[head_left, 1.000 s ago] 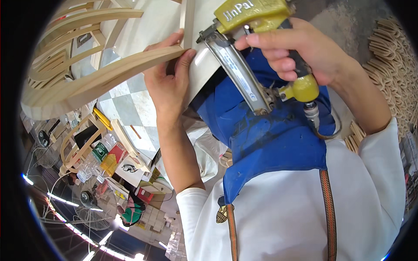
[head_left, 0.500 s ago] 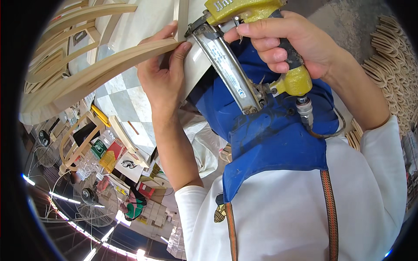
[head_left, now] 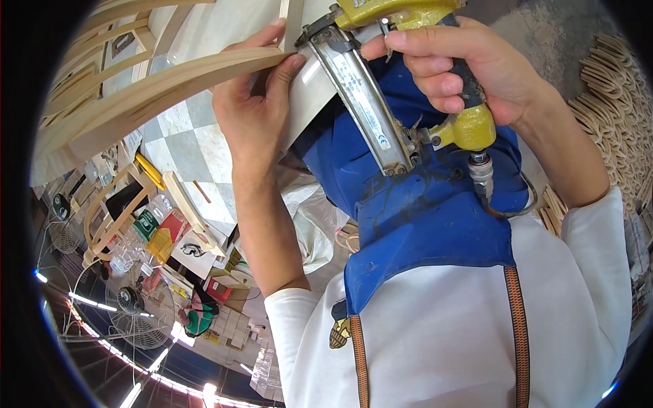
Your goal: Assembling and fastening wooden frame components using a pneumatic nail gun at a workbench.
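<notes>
My right hand [head_left: 469, 68] is wrapped round the black grip of a yellow nail gun [head_left: 357, 95], index finger by the trigger. The gun's long metal magazine slants down toward my lap, and its nose is close beside the end of a curved wooden piece [head_left: 170, 85]. That end is pinched in my left hand [head_left: 255, 102], thumb below and fingers above, where it meets a straight wooden strip [head_left: 291, 24]. An air hose coupling [head_left: 480, 170] hangs from the base of the gun's handle. The exact contact between nose and wood is too small to make out.
More curved wooden frames [head_left: 102, 68] are at the upper left, near a checkered tabletop [head_left: 194, 139]. A yellow tool [head_left: 150, 171], bottles and boxes lie farther left. Stacked bent wood pieces [head_left: 609, 122] stand at right. A person [head_left: 199, 316] is in the background beside fans.
The nail gun, both hands and the wood end sit slightly higher and farther right in view, while the background has shifted a little left. Both grips are unchanged.
</notes>
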The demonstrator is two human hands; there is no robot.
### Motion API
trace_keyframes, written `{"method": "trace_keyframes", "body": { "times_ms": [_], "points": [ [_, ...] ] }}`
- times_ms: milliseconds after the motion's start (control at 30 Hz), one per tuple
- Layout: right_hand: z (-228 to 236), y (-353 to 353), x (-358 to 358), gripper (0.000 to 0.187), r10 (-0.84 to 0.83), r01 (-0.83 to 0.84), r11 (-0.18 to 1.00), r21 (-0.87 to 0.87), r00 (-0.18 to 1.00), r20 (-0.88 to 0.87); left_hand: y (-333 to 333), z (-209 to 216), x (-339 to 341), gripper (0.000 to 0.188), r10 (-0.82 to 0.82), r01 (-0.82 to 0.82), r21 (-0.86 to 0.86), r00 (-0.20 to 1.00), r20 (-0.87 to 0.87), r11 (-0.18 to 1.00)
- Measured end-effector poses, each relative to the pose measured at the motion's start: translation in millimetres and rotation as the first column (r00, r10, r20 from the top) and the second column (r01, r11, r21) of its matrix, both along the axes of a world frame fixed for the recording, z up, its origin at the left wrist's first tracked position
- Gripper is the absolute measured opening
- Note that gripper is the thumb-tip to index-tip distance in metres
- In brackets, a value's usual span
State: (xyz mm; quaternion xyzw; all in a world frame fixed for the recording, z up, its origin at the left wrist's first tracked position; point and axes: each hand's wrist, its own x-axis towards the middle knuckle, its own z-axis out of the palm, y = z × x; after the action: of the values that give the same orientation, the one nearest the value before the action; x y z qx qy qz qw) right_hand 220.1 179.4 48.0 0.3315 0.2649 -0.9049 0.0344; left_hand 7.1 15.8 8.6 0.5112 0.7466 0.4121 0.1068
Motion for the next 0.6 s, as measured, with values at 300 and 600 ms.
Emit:
{"method": "trace_keyframes", "body": {
  "times_ms": [300, 600],
  "points": [
    [-0.5, -1.4, -1.9, 0.037, -0.008, 0.008, 1.0, 0.027, 1.0, 0.006, -0.6, -0.8, -1.4, 0.034, -0.007, 0.007, 0.005, 1.0, -0.008, 1.0],
    [-19.5, 7.6, 1.6, 0.027, 0.014, -0.023, 0.972, -0.233, 0.999, -0.041, -0.1, -1.6, -0.4, 0.033, 0.002, -0.002, 0.003, 0.999, 0.037, 1.0]
  ]
}}
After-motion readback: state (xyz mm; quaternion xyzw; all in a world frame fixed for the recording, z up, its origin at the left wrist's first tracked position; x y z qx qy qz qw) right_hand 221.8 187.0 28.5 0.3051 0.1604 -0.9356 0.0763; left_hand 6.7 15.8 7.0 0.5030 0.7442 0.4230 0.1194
